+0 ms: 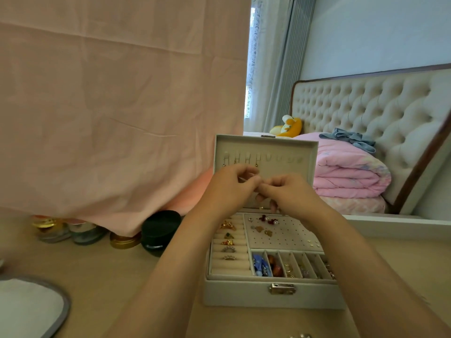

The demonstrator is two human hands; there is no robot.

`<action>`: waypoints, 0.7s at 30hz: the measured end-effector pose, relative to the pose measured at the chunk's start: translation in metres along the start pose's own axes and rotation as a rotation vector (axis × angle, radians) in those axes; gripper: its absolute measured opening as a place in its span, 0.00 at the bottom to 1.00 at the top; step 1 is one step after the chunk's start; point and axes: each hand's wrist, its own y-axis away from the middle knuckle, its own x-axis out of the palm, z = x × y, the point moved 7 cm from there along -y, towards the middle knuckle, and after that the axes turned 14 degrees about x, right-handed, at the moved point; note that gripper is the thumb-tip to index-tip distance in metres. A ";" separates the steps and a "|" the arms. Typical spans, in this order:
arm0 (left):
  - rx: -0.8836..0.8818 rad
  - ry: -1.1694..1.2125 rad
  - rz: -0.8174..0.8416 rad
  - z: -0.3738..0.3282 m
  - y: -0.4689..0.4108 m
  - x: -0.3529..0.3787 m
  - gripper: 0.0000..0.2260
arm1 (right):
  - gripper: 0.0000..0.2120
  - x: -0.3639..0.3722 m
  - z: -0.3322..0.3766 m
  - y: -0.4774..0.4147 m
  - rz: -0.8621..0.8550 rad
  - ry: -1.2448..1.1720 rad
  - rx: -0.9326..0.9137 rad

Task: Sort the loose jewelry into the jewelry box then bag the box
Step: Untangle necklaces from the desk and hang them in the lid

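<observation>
A pale grey jewelry box (244, 292) stands open on the wooden table, its lid (300, 147) upright with hooks and thin chains hanging inside. Rings sit in the left rolls (228, 242), earrings lie on the perforated pad (280, 230), and several small compartments (290, 265) hold beads and hoops. My left hand (229, 189) and my right hand (290, 193) meet in front of the lid, fingertips pinching together a small thin piece of jewelry (246, 179) that is mostly hidden.
A pink cloth (117, 98) hangs at left over jars and a black round case (159, 231). A grey-rimmed white bag or pad (29, 308) lies at the bottom left. A mirror at right reflects a bed with pink quilts (349, 174).
</observation>
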 end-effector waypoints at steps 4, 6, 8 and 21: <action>0.043 -0.337 0.153 0.009 0.000 0.009 0.17 | 0.08 -0.019 0.014 -0.008 -0.118 0.071 -0.060; 0.079 -0.518 0.237 0.010 0.002 0.016 0.18 | 0.08 -0.025 0.023 -0.014 -0.156 0.133 -0.089; 0.123 -0.639 0.260 0.009 0.003 0.021 0.18 | 0.08 -0.030 0.029 -0.022 -0.180 0.212 -0.110; 0.143 -0.700 0.257 0.013 0.002 0.019 0.17 | 0.06 -0.005 0.027 -0.046 -0.161 0.542 -0.203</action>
